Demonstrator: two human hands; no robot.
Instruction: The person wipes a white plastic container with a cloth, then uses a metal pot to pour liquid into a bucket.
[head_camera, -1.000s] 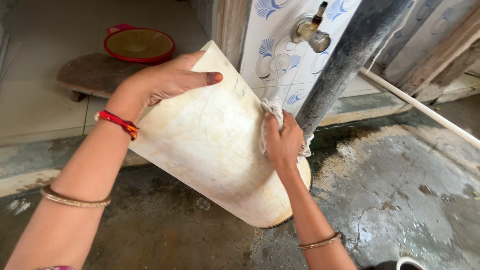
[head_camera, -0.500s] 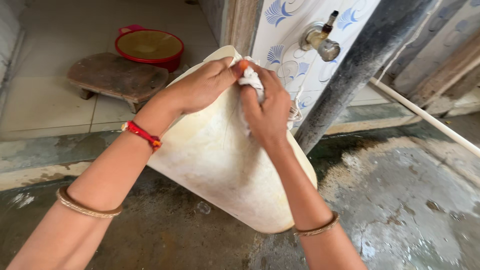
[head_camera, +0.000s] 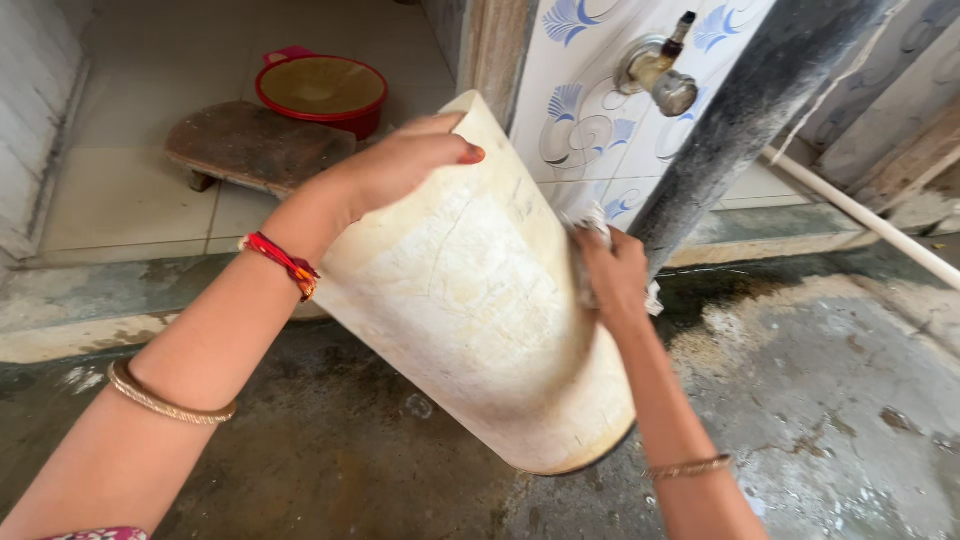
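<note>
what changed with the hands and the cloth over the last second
The right hand with the white cloth slid from the top edge of the cream bucket, where it was half a second ago, down to its right side. The left hand kept its grip on the top edge; the bucket stayed tilted.

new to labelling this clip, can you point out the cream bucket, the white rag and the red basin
cream bucket (head_camera: 470, 300), head view, middle of its side wall
white rag (head_camera: 592, 218), head view, bunched end above the fingers
red basin (head_camera: 372, 113), head view, front rim

The left hand (head_camera: 400, 165) wore a red thread wristband and 1 gold bangle; the right hand (head_camera: 612, 275) wore 1 gold bangle.
</note>
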